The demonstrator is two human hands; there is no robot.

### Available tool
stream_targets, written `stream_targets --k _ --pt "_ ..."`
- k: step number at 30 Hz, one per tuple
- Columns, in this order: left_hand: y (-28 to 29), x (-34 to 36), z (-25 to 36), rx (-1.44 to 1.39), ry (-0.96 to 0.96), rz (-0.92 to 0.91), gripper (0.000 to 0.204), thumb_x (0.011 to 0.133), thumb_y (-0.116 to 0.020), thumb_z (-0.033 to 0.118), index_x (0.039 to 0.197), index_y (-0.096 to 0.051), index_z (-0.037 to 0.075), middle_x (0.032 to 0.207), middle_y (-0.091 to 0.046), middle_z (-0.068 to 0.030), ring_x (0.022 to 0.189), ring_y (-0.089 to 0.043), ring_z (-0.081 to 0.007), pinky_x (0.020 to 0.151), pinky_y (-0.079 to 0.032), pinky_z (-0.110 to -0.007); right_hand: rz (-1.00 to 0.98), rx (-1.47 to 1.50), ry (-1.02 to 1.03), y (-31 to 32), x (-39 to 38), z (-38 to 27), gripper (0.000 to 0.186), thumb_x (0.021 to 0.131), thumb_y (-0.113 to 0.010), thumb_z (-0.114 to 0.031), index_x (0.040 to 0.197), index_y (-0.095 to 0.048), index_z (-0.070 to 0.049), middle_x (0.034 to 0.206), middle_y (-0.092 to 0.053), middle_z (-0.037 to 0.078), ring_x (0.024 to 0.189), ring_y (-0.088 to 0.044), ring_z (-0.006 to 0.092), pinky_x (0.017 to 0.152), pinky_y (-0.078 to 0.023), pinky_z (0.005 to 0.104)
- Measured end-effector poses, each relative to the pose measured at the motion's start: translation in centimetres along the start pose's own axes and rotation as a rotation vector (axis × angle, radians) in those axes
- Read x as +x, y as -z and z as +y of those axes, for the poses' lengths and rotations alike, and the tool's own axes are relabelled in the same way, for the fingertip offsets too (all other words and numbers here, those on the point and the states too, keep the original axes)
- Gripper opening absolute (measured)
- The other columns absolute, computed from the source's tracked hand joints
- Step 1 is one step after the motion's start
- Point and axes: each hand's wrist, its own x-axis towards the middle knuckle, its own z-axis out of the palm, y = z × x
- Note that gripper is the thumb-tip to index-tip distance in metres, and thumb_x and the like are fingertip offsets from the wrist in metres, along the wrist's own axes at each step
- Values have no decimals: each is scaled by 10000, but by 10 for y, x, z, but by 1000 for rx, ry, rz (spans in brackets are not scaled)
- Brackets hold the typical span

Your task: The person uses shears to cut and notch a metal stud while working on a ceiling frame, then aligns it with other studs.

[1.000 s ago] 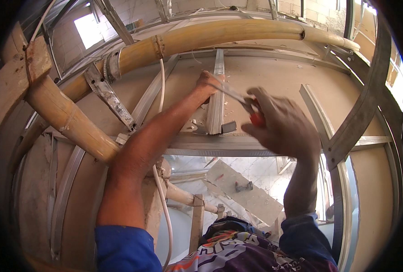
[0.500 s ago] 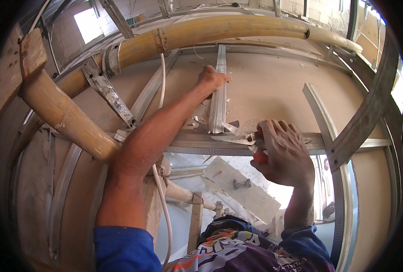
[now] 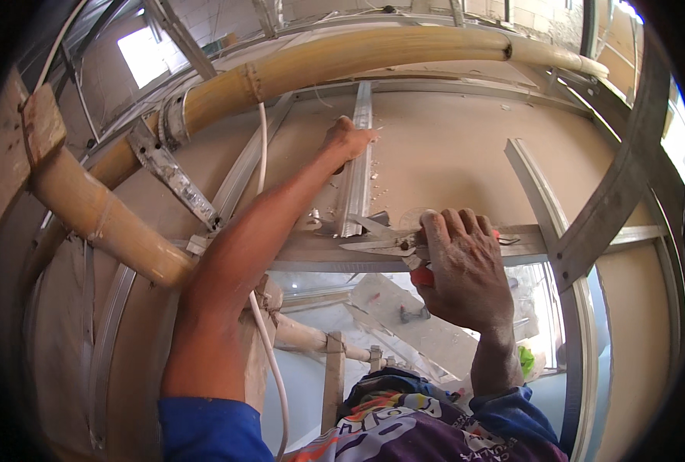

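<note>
My left hand (image 3: 348, 141) is closed around a thin metal stud (image 3: 355, 189), which runs lengthwise across the board. In my right hand (image 3: 470, 269) is a pair of tin snips (image 3: 396, 244) with red handles. Their blades are spread apart and point left, close beside the stud's near end. Whether they touch the metal I cannot tell. The stud's near end lies over a metal cross rail (image 3: 319, 252). Small white crumbs are scattered along the stud.
A thick bamboo pole (image 3: 342, 58) arches across the far side, and another bamboo piece (image 3: 119, 219) slants at left. A white cable (image 3: 271, 339) hangs near my left arm. Metal struts (image 3: 620, 185) stand at right. Below the opening lies a board (image 3: 427, 331) on a lower floor.
The whole view has shifted slightly left. My right hand and the snips have moved a little left and nearer. My left hand keeps its hold on the stud.
</note>
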Motion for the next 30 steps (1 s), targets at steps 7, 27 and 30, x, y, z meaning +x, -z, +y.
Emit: stream_targets --k 7,27,30 --pt "-9 18 -18 13 -80 176 721 607 -701 426 1031 -546 -136 1016 -597 -271 927 -605 -301 826 -463 -373 -7 23 12 2 0 -1 518 577 -689 -104 1033 -461 -7 952 -495 141 944 -480 293 872 -366 418" --pt "-5 1 -1 -19 -63 92 701 688 -660 366 1133 -488 -148 1167 -510 -335 1083 -541 -387 922 -432 -382 89 273 -200 46 6 12 681 523 -805 -134 1128 -497 -89 903 -604 95 929 -604 275 809 -463 398" --pt "0 4 3 47 -54 24 690 703 -655 365 1129 -486 -152 1163 -509 -340 1087 -539 -389 921 -430 -384 106 380 -229 45 3 10 740 466 -824 -104 1132 -500 -84 891 -615 84 925 -609 269 820 -460 383"
